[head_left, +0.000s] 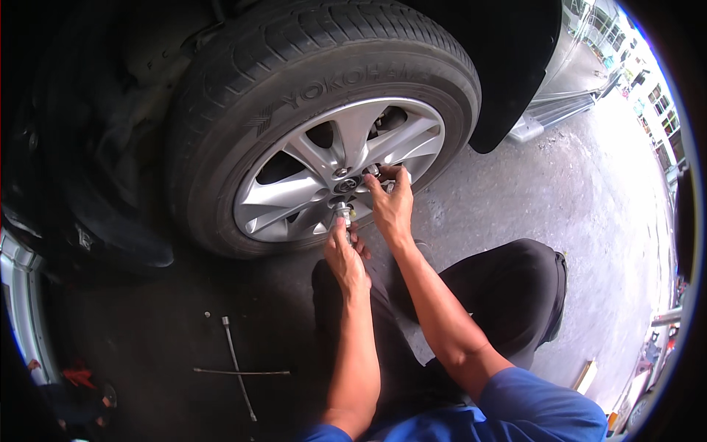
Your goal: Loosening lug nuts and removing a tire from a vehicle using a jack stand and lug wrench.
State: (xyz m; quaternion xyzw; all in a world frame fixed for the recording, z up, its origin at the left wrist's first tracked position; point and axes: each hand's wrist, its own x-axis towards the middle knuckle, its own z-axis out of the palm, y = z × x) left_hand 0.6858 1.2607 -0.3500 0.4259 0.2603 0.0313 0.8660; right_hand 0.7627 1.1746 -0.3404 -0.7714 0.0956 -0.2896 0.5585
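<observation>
A car wheel with a silver alloy rim (pixel 352 132) and a black tyre (pixel 210 162) stands in front of me. My right hand (pixel 392 202) pinches a silver lug nut (pixel 373 169) at a stud hole right of the hub cap (pixel 346 185). Below the hub, my left hand (pixel 347 258) is closed around silver lug nuts (pixel 342 211), held up close to the lower spokes; its fingers hide how many. Another lug nut (pixel 341 172) sits in a hole at the upper left of the hub.
A cross-shaped lug wrench (pixel 239 373) lies on the dark floor at the lower left, with a small nut (pixel 207 314) near its upper end. My bent knee (pixel 508 287) is right of my arms. The dark car body (pixel 81 191) surrounds the wheel; bright concrete (pixel 552 191) extends right.
</observation>
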